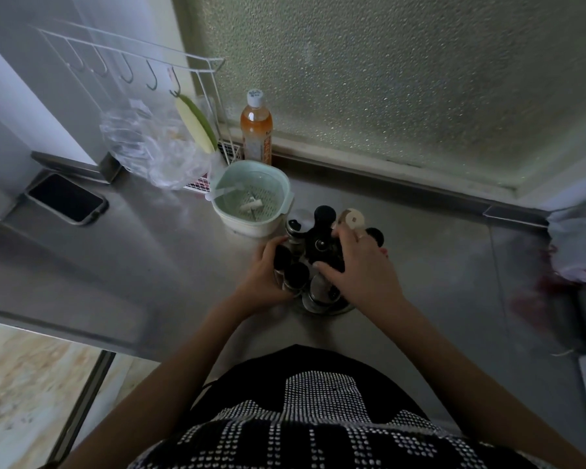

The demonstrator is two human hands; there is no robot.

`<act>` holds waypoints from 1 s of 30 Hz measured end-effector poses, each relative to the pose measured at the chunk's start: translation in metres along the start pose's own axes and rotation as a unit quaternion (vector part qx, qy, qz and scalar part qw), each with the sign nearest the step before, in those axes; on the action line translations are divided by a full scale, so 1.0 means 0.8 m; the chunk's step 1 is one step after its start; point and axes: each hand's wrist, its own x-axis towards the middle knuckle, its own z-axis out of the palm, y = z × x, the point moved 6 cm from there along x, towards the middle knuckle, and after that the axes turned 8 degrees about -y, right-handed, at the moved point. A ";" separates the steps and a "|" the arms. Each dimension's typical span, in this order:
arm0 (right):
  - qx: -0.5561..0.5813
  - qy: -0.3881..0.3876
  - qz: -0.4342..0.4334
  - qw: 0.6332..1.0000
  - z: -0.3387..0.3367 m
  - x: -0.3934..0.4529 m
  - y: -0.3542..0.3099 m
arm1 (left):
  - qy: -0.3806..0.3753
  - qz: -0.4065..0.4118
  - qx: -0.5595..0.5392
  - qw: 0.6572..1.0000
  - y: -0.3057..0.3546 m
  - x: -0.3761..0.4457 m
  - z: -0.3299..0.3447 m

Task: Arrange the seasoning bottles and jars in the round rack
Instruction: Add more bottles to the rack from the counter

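The round rack (332,308) stands on the steel counter, filled with several dark-capped seasoning bottles. A black-lidded jar (324,214) and a wooden-topped jar (352,218) sit at its far side. My left hand (264,282) wraps around a black-capped bottle (281,257) on the rack's left side. My right hand (362,269) rests over the rack's right half, fingers spread across the bottle tops, thumb on a cap near the middle. Bottles under the right hand are hidden.
A pale green colander bowl (286,194) stands just behind the rack. An orange drink bottle (256,130) is by the frosted window. A phone (65,198) lies at the left, a wire hook rack (132,66) and plastic bag (149,147) behind it. The counter's front edge is close.
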 end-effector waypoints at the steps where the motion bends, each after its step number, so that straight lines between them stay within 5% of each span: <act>1: 0.000 -0.019 -0.018 1.000 0.007 -0.012 -0.001 | 0.011 0.010 0.004 1.000 0.002 -0.002 0.005; 5: -0.048 -0.133 -0.039 0.989 0.045 -0.033 -0.005 | 0.041 0.048 0.070 0.996 0.014 -0.001 0.009; 10: -0.067 -0.159 -0.024 0.985 0.050 -0.027 -0.006 | 0.007 0.044 0.199 0.979 0.033 0.003 0.010; 16: -0.119 -0.174 -0.061 0.976 0.033 -0.022 -0.010 | 0.005 0.050 0.153 0.987 0.042 0.003 0.005; 24: -0.073 -0.118 -0.150 0.979 -0.004 -0.017 -0.038 | 0.149 0.038 0.017 0.988 0.032 -0.023 -0.072; 30: -0.116 -0.104 -0.218 0.963 0.001 0.017 -0.080 | 0.139 -0.024 0.052 0.989 0.005 -0.033 -0.098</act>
